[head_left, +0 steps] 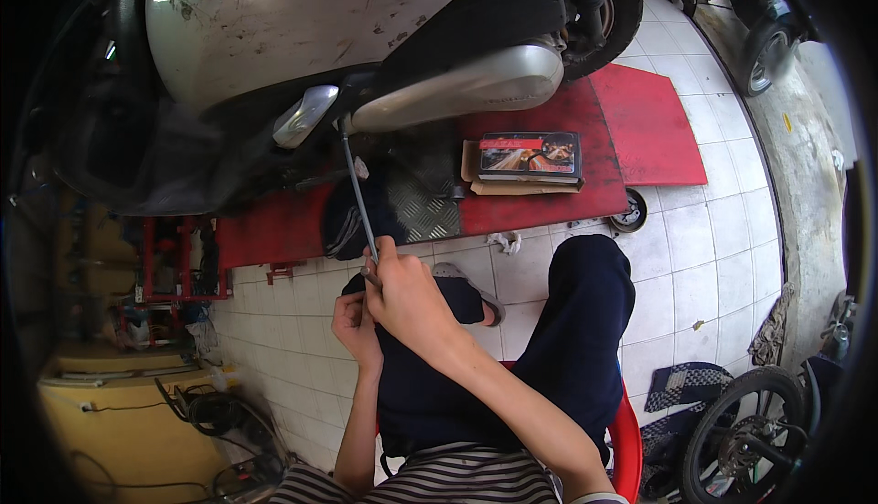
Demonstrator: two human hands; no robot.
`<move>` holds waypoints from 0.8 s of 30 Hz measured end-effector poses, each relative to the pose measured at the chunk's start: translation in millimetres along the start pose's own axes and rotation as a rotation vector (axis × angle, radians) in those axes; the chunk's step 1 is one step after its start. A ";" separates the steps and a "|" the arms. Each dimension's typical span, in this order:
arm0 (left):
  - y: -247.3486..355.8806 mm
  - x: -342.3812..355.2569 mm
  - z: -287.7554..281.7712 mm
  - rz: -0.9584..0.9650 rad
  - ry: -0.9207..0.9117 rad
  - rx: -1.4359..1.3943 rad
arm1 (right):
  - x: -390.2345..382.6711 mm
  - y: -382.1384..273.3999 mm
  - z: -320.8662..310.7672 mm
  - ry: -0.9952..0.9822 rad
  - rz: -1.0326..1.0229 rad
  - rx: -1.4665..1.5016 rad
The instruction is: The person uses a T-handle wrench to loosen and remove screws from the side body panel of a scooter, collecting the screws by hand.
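My right hand (407, 294) is closed around the handle end of a long T-handle wrench (356, 179). A short stub of its crossbar shows at my fingers. The grey shaft slants up and away, its far end meeting the underside of a scooter (302, 19) at the front end of a long silver cover (457, 92). Beside that spot sits a small silver footrest-like piece (305, 117). Just below the handle, my left hand (357, 323) is closed with curled fingers, against or very near my right hand. What it grips, if anything, is hidden.
The scooter stands over a red lift platform (540, 207) with a metal tread plate (430, 202). An open cardboard box (529, 158) and a dark cloth (346, 220) lie on it. A loose wheel (745, 435) is at the lower right. White tiles (677, 257) cover the floor.
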State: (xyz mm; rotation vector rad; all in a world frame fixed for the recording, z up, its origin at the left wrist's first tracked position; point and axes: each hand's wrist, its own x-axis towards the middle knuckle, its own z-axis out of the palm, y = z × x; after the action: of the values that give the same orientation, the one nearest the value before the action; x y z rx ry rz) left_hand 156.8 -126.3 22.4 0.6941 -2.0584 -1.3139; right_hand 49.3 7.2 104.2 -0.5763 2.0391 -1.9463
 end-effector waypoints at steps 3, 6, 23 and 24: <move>-0.6 4.2 -2.9 -0.109 0.013 -0.014 | -11.1 14.2 -6.0 -0.009 0.039 0.076; -1.6 4.3 -5.5 -0.076 0.019 0.010 | -47.2 14.2 -18.7 -0.052 0.232 0.288; 2.5 1.0 -14.6 -0.032 -0.029 -0.095 | -70.2 150.7 -36.5 0.281 0.586 0.467; 3.1 1.3 -15.1 -0.031 -0.035 -0.101 | -69.7 151.6 -39.0 0.285 0.596 0.443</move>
State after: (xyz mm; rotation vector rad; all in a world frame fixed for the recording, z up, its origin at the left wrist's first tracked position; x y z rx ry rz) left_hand 166.3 -135.2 30.5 0.6650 -2.0006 -1.4458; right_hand 78.0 77.0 -49.7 0.3850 1.5666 -2.0551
